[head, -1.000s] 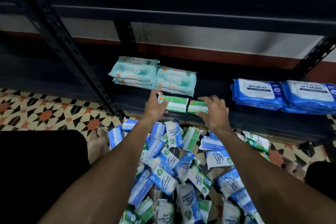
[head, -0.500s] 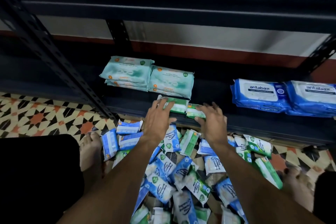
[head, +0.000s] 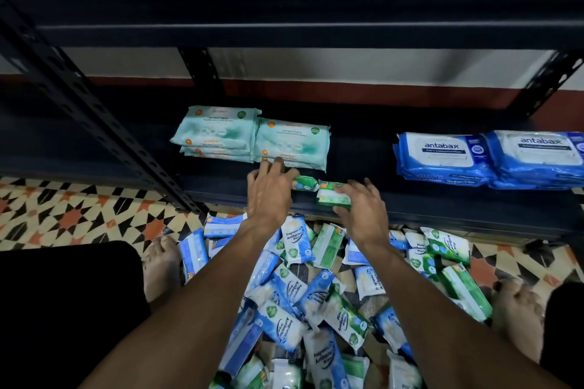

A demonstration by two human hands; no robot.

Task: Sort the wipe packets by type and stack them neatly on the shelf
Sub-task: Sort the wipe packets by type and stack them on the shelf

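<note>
While both hands are up at the front lip of the lower shelf (head: 363, 156), status reads as early-stage. Left hand (head: 270, 196): fingers straight and spread, nothing gripped, tips over the left end of the left green packet (head: 306, 183); touching or just above it, can't resolve. Right hand (head: 363, 210): fingers loosely bent over the right end of the right green packet (head: 331, 197), thumb near its front edge; pinch or plain touch, cannot tell. Both green packets lie flat on the shelf, end to end, nearly touching, just in front of the teal packs (head: 252, 136). The right one sits slightly skewed and closer to the lip, so the row isn't squared up. Done, by the look of it: teal packs in two side-by-side stacks toward the back, blue antabax packs (head: 489, 155) in two stacks well apart to the right, and a small-green row started with these two. Left to do: almost all of the small stuff. Pile (head: 300, 294) on the tiled floor (head: 63, 211) between the person's bare feet (head: 161, 265) holds many small blue and green packets, mixed, overlapping, facing every way. No small blue packet on the shelf that I can see, so that type has no spot yet; the gap between teal and antabax looks like the free space. My estimate: big packs finished, small ones barely begun.
</note>
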